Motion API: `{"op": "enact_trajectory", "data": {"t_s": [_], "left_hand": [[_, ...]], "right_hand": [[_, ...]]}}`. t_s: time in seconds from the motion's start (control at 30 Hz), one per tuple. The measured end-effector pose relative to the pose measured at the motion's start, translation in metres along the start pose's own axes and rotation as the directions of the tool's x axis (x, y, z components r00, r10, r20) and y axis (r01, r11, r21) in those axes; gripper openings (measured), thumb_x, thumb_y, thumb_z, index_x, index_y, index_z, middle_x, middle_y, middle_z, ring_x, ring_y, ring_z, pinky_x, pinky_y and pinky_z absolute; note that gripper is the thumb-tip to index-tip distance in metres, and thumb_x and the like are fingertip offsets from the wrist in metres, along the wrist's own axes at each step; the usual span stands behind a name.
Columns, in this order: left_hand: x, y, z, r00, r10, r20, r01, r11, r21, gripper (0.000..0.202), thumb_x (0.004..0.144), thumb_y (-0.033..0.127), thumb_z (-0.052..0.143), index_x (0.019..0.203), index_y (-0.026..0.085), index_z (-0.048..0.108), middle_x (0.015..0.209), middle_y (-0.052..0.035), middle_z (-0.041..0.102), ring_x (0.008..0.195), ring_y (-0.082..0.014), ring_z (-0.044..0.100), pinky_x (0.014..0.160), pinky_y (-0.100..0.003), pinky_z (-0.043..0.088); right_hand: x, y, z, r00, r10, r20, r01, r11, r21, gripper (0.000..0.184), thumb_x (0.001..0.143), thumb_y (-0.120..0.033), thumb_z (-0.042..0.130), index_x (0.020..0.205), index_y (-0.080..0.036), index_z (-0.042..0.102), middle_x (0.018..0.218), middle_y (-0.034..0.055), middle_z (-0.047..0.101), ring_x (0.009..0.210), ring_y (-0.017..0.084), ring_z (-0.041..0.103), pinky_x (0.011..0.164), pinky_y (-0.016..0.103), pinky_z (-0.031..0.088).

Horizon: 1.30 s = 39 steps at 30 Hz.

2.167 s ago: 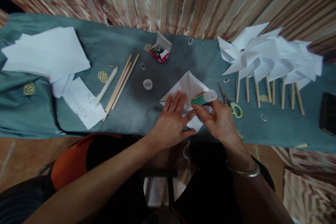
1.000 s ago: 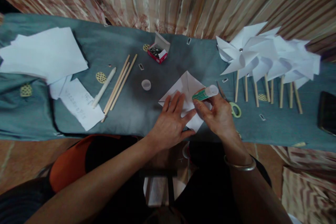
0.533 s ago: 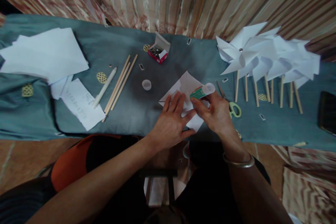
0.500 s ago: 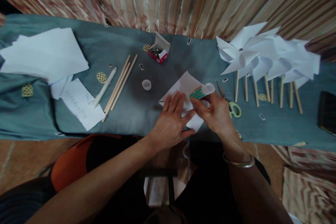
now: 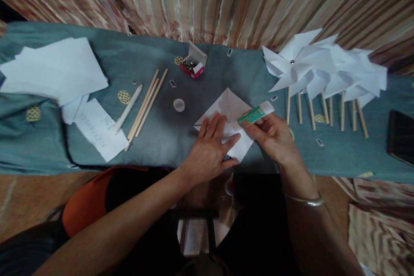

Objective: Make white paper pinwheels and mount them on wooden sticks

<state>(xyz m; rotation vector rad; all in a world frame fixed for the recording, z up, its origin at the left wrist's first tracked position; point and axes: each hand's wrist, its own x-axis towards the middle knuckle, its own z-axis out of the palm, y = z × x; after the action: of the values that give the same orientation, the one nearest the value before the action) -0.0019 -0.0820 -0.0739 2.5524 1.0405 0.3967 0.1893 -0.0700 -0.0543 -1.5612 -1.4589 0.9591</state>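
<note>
Fingers of the right hand (image 5: 277,139) are clamped on a green-and-white tube (image 5: 255,113), slanted over folded white paper (image 5: 228,107) close to the near edge of the tabletop (image 5: 148,54); fingers of the left hand (image 5: 207,155) lie flat and slightly apart on the paper. White pinwheels (image 5: 318,65) lie toward the far right corner.

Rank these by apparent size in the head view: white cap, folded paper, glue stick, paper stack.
1. Paper stack
2. Folded paper, partly under left hand
3. Glue stick, in right hand
4. White cap
</note>
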Motion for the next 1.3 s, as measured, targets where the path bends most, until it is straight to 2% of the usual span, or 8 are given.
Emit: {"op": "enact_trajectory", "data": {"t_s": [0.2,0.37,0.53,0.77,0.9,1.03,1.13,1.3], "left_hand": [[-0.001,-0.002,0.001,0.999,0.021,-0.031,-0.022,1.000,-0.021,0.069,0.082,0.060,0.059,0.140,0.027,0.044,0.160,-0.0140,0.020,0.147,-0.0392,0.012,0.114,-0.063,0.020],[-0.001,-0.022,-0.023,0.988,0.031,-0.152,-0.029,0.999,0.018,0.061,0.092,0.057,0.042,0.141,0.022,0.041,0.155,-0.0163,0.030,0.145,-0.0319,0.023,0.116,-0.058,0.019],[-0.005,-0.064,-0.055,0.941,-0.189,-0.280,0.228,0.967,0.114,0.042,0.092,0.036,0.051,0.131,0.020,0.051,0.141,-0.0128,0.049,0.131,-0.0314,0.043,0.109,-0.054,0.034],[-0.008,-0.088,-0.065,0.944,-0.243,-0.222,0.265,0.961,0.074,0.030,0.086,0.020,0.050,0.110,0.017,0.068,0.113,-0.0103,0.067,0.109,-0.0281,0.058,0.099,-0.048,0.046],[-0.003,-0.080,-0.066,0.886,-0.380,-0.265,0.331,0.920,-0.212,0.028,0.083,0.024,0.056,0.107,0.018,0.070,0.108,-0.0097,0.070,0.103,-0.0267,0.061,0.096,-0.047,0.048],[0.005,-0.061,-0.055,0.807,-0.586,-0.066,0.297,0.500,-0.814,0.040,0.072,0.033,0.072,0.109,0.018,0.070,0.098,-0.0074,0.073,0.087,-0.0222,0.067,0.084,-0.040,0.052],[0.012,-0.046,-0.045,0.788,-0.614,0.047,0.213,0.200,-0.956,0.036,0.060,0.030,0.082,0.093,0.018,0.075,0.092,-0.0057,0.075,0.087,-0.0205,0.067,0.085,-0.036,0.051],[0.017,-0.037,-0.041,0.779,-0.616,0.120,0.168,0.020,-0.986,0.036,0.054,0.024,0.087,0.088,0.019,0.076,0.085,-0.0030,0.075,0.080,-0.0158,0.066,0.085,-0.033,0.049]], "right_hand": [[0.006,0.003,-0.020,0.988,0.088,-0.130,-0.039,0.940,0.338,0.024,0.081,-0.047,0.066,0.085,-0.024,0.064,0.090,0.0037,0.072,0.085,0.021,0.069,0.081,0.040,0.058],[0.016,0.006,-0.017,0.990,0.091,-0.109,-0.031,0.888,0.459,0.032,0.085,-0.055,0.056,0.086,-0.023,0.061,0.089,0.0066,0.071,0.094,0.023,0.069,0.087,0.044,0.057],[0.020,0.007,-0.014,0.985,0.120,-0.124,-0.038,0.852,0.522,0.034,0.086,-0.056,0.052,0.087,-0.023,0.060,0.091,0.0063,0.071,0.096,0.022,0.069,0.088,0.043,0.057],[0.020,0.001,-0.011,0.980,0.171,-0.103,-0.076,0.797,0.600,0.032,0.078,-0.053,0.067,0.089,-0.022,0.066,0.084,0.0021,0.070,0.072,0.016,0.067,0.065,0.030,0.058],[0.018,-0.006,-0.006,0.968,0.250,-0.014,-0.164,0.675,0.719,0.031,0.071,-0.047,0.077,0.085,-0.020,0.070,0.076,-0.0003,0.069,0.062,0.011,0.063,0.055,0.022,0.054],[0.014,-0.013,0.003,0.950,0.293,0.107,-0.260,0.555,0.790,0.031,0.064,-0.039,0.085,0.085,-0.019,0.072,0.073,-0.0014,0.071,0.061,0.009,0.064,0.058,0.018,0.056],[0.012,-0.018,0.011,0.943,0.292,0.157,-0.290,0.493,0.820,0.031,0.057,-0.033,0.089,0.078,-0.018,0.072,0.075,-0.0012,0.073,0.065,0.009,0.067,0.064,0.017,0.059],[0.011,-0.023,0.018,0.947,0.281,0.158,-0.279,0.466,0.840,0.028,0.054,-0.027,0.090,0.073,-0.020,0.071,0.076,-0.0025,0.074,0.069,0.012,0.070,0.068,0.021,0.061]]}}
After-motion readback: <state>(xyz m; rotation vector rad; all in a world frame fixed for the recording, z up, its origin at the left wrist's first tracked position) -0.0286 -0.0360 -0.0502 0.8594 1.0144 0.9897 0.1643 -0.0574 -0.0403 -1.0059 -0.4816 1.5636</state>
